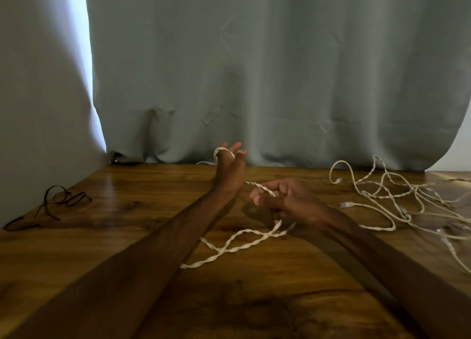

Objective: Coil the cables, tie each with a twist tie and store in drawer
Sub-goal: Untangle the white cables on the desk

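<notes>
A white twisted cable [239, 247] lies in loose loops on the wooden table [127, 236]. My left hand [230, 170] is raised at the middle back with its fingers spread upward. One turn of the cable is looped round its thumb and fingers. The cable runs from there to my right hand [285, 198], which pinches it between curled fingers just above the table. Below the right hand the cable drops to the tabletop and trails toward me.
A tangle of several white cables [397, 198] with plugs spreads over the table's right side. Dark twist ties [58, 201] lie at the far left by the wall. A grey curtain [280, 71] hangs along the table's back edge.
</notes>
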The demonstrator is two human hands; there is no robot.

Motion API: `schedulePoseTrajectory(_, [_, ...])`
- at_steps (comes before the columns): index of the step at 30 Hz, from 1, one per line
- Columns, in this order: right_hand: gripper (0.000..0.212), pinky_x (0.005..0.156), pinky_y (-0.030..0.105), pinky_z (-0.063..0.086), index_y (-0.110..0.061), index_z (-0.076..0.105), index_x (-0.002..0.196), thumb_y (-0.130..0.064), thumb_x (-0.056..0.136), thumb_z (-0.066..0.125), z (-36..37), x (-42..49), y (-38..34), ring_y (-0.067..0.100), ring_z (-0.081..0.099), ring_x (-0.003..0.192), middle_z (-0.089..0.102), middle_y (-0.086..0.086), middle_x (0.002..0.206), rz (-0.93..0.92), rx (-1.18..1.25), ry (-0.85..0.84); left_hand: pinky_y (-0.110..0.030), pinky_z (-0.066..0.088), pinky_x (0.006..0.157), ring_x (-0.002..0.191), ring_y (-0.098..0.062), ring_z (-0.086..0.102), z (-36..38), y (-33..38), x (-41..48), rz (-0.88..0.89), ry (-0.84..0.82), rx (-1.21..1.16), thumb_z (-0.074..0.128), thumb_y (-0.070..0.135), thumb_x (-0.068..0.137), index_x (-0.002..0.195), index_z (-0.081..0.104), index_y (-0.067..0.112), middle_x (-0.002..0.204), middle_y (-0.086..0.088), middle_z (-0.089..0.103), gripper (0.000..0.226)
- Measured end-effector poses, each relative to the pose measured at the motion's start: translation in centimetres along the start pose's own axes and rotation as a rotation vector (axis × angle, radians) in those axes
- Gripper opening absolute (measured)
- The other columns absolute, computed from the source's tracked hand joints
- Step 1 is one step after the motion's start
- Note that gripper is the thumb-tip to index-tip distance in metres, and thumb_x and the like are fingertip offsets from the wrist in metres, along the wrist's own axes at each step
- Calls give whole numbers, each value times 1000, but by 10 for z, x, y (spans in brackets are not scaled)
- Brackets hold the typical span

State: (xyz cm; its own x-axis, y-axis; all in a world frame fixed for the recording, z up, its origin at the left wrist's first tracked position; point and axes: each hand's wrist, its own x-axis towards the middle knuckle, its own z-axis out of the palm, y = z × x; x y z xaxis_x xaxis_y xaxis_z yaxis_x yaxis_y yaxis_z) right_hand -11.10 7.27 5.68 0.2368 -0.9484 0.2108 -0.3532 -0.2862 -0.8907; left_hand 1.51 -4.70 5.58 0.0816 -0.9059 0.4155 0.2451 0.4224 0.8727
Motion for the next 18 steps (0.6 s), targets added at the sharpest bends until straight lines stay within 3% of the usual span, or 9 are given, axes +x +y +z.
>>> schedulePoseTrajectory(3, [27, 67, 32, 59, -6, 67, 101, 4, 79, 80, -2, -2, -4, 24, 70, 66, 73, 17, 87, 23, 207, 15, -12, 49, 80, 112, -25, 66, -4, -2, -1, 237, 32, 155, 37, 1, 106, 146, 30, 4, 130, -14, 62, 41])
schedulePoseTrajectory(5, [38, 80, 41, 63, -5, 59, 107, 10, 78, 78, -4, -4, -4, 35, 75, 88, 73, 21, 99, 18, 325, -7, -17, 53, 75, 92, -25, 70, -9, 1, -3, 359, 7, 201, 36, 5, 108, 143, 33, 4, 110, -18, 68, 34])
schedulePoseTrajectory(7, [35, 86, 48, 62, -3, 56, 111, 16, 84, 68, -2, -4, -5, 42, 74, 101, 72, 24, 114, -7, 420, -55, -27, 57, 76, 82, -24, 70, -15, 5, -7, 434, -80, 384, 37, 10, 109, 142, 37, 3, 97, -18, 70, 34])
schedulePoseTrajectory(10, [29, 77, 48, 65, -1, 57, 121, 13, 96, 50, -2, 0, -9, 36, 77, 81, 73, 22, 106, 38, 607, -55, -39, 50, 91, 100, -32, 67, -24, -2, -6, 568, -87, 811, 38, 22, 106, 138, 48, -3, 116, -21, 67, 42])
schedulePoseTrajectory(12, [28, 54, 35, 61, -1, 59, 127, 2, 102, 46, -5, 4, -8, 18, 64, 54, 67, 11, 87, 64, 654, -22, -38, 40, 99, 114, -34, 62, -29, -4, -3, 589, -106, 885, 40, 24, 106, 122, 56, -7, 132, -21, 61, 39])
schedulePoseTrajectory(13, [28, 42, 25, 50, -1, 60, 128, -4, 104, 45, -7, 6, -6, 10, 52, 46, 60, 4, 80, 67, 629, -2, -36, 38, 100, 118, -33, 60, -30, -2, -2, 567, -125, 905, 42, 23, 107, 115, 58, -7, 134, -19, 61, 35])
schedulePoseTrajectory(15, [30, 33, 15, 25, -4, 63, 128, -13, 107, 44, -13, 10, -1, 3, 32, 43, 48, -4, 69, 68, 548, 35, -34, 37, 95, 113, -28, 61, -31, -1, -3, 472, -174, 945, 43, 26, 109, 109, 61, 1, 122, -13, 65, 31])
schedulePoseTrajectory(18, [29, 37, 15, 19, -7, 71, 116, -22, 107, 48, -20, 13, 3, 3, 27, 45, 44, -6, 63, 56, 398, 116, -33, 34, 79, 92, -28, 61, -32, 4, -11, 298, -253, 930, 38, 43, 110, 83, 56, 11, 84, -6, 59, 46])
